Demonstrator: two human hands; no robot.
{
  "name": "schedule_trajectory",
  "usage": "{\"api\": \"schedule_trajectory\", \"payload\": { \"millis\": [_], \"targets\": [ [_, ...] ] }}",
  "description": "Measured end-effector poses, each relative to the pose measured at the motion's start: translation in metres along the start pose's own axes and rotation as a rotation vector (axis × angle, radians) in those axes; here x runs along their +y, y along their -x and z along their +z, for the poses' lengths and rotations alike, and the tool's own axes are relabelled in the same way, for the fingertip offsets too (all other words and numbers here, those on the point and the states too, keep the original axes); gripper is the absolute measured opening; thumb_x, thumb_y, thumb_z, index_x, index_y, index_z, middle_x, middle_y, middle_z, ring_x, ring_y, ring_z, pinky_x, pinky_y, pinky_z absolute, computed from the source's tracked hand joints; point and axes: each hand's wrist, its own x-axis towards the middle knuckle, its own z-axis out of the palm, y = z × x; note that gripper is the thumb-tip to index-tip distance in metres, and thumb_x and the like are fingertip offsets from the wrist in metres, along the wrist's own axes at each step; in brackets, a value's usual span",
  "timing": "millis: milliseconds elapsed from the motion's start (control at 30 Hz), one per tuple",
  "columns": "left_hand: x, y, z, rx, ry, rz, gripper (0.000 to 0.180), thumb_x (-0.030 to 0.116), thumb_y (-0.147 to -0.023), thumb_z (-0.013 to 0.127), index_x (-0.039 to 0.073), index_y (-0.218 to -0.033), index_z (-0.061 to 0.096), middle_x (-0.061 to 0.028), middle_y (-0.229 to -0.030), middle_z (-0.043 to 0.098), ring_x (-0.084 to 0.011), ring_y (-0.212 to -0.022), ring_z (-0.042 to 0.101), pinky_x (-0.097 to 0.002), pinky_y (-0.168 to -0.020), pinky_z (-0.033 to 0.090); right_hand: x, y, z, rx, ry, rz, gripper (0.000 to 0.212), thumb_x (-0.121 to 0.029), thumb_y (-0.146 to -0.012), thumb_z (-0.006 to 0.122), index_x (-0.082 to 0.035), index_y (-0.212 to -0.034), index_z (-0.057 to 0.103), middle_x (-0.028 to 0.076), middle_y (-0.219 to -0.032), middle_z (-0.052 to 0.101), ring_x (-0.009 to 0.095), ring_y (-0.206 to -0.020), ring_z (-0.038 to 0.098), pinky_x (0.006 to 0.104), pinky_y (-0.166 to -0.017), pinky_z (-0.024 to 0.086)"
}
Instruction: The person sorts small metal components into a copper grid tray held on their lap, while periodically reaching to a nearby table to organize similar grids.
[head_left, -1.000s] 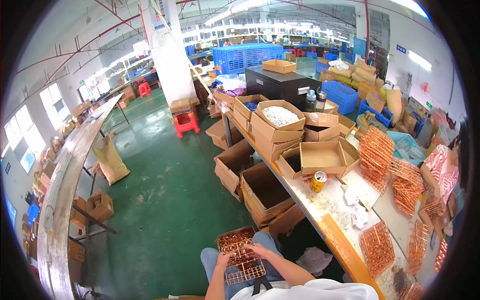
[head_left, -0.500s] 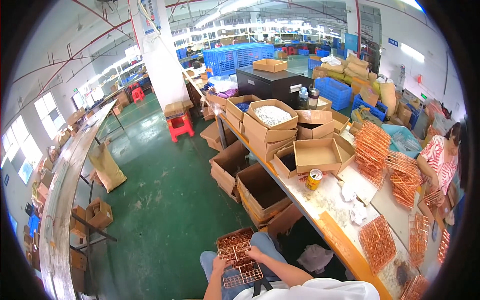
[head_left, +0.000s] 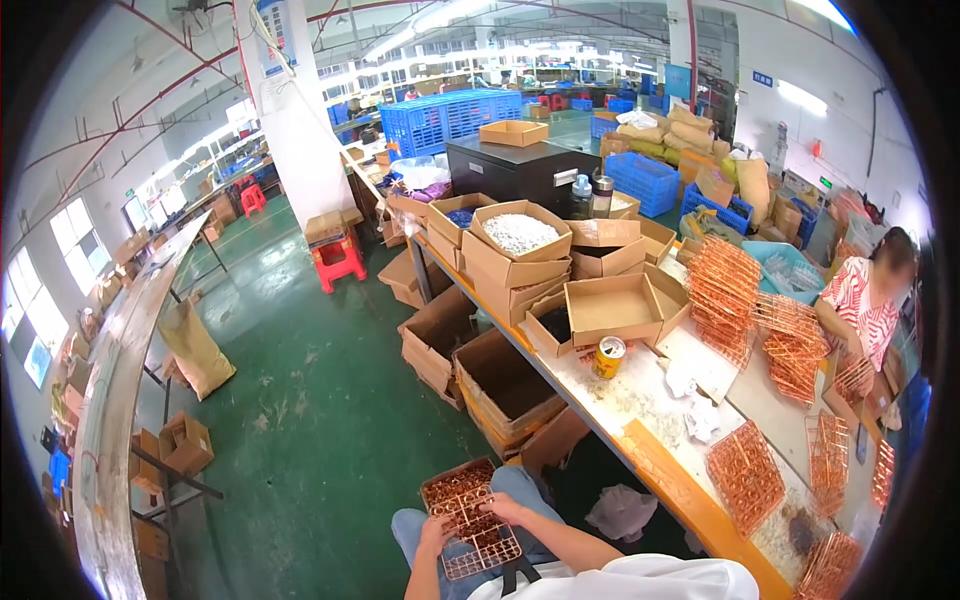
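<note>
Over my lap I hold a copper-coloured grid frame [head_left: 482, 556] of thin bars, its lower part tilted toward me. My left hand [head_left: 436, 532] is closed on its left edge, while my right hand [head_left: 506, 508] grips the upper right side. Small copper-coloured pieces fill the upper part of the frame and a shallow cardboard box [head_left: 428, 492] just beyond it, at my knees. Exactly what my fingertips press on is too small to make out.
To my right runs a worktable [head_left: 640, 400] with stacked copper-coloured racks [head_left: 722, 290], a yellow can [head_left: 609, 357] and cardboard boxes [head_left: 613, 312]. A co-worker [head_left: 865, 300] sits across it. Large open cartons [head_left: 508, 378] stand below. A long bench [head_left: 115, 380] lies left.
The whole view has turned slightly right, so the surroundings sit further left. Both my hands stay on the frame, with small finger shifts. The co-worker's head and arms have moved a little.
</note>
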Motion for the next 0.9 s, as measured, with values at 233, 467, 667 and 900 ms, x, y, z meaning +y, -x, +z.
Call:
{"api": "schedule_trajectory", "payload": {
  "millis": [233,467,667,900],
  "targets": [
    [-0.012,-0.012,-0.036,-0.046,0.044,-0.029,0.008,0.011,-0.082,0.048,0.007,-0.089,0.051,-0.0056,-0.08,0.054,-0.0173,-0.071,0.051,-0.0378,-0.077,0.047,-0.024,0.021,0.027,0.071,0.064,-0.112,0.045,-0.02,-0.081,0.057,-0.011,-0.122,0.041,0.005,-0.095,0.057,0.016,-0.083,0.054,0.0253,-0.068,0.043],
    [0.013,0.015,-0.01,-0.306,0.484,0.032,0.027,0.028,-0.087,0.048,0.007,-0.103,0.052,-0.0027,-0.101,0.055,-0.0201,-0.1,0.05,-0.0347,-0.088,0.039,-0.022,0.02,0.001,-0.077,-0.433,-0.046,0.036,-0.025,-0.086,0.051,-0.012,-0.118,0.043,0.007,-0.113,0.05,0.02,-0.101,0.049,0.0341,-0.086,0.043],
    [0.01,0.007,-0.021,-0.237,0.103,-0.003,0.027,0.016,-0.084,0.055,0.001,-0.106,0.052,-0.0078,-0.092,0.06,-0.019,-0.084,0.057,-0.032,-0.074,0.049,-0.035,0.021,0.004,-0.248,-0.309,0.145,0.016,-0.017,-0.084,0.048,-0.003,-0.086,0.055,0.008,-0.085,0.059,0.021,-0.082,0.059,0.0341,-0.077,0.049],
    [-0.005,0.005,-0.012,-0.113,0.062,0.068,0.025,0.011,-0.081,0.059,-0.002,-0.102,0.054,-0.0103,-0.089,0.061,-0.0163,-0.08,0.059,-0.0256,-0.07,0.049,-0.042,0.029,0.007,-0.25,-0.16,0.219,0.016,-0.013,-0.08,0.059,-0.001,-0.089,0.055,0.009,-0.084,0.058,0.019,-0.077,0.059,0.0281,-0.068,0.054]
  ]
}}
